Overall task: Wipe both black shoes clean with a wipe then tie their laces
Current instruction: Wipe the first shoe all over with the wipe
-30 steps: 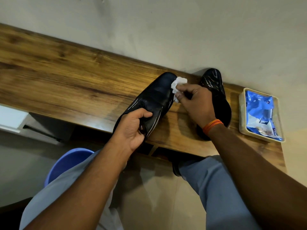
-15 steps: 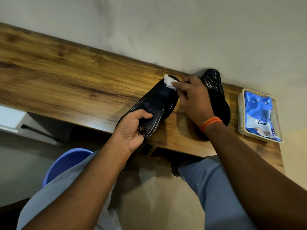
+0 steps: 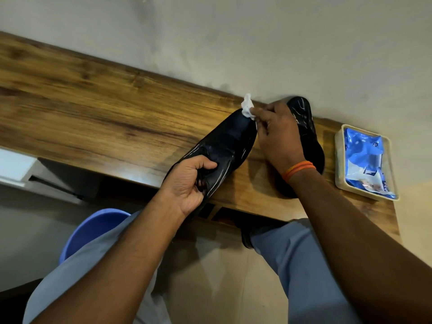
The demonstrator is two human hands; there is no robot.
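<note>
A shiny black lace-up shoe lies slanted on the wooden shelf, its toe pointing up toward the wall. My left hand grips its heel end, thumb across the lace area. My right hand pinches a crumpled white wipe and presses it on the tip of the toe. The second black shoe stands behind my right hand against the wall, partly hidden by that hand and wrist.
A cream tray holding a blue wipes packet sits at the shelf's right end. A blue bucket stands on the floor below left, beside my knees. A white block lies under the shelf at far left.
My right hand has slid the wipe from the right side of the shoe's toe up to its very tip. The left hand keeps the same hold on the shoe.
</note>
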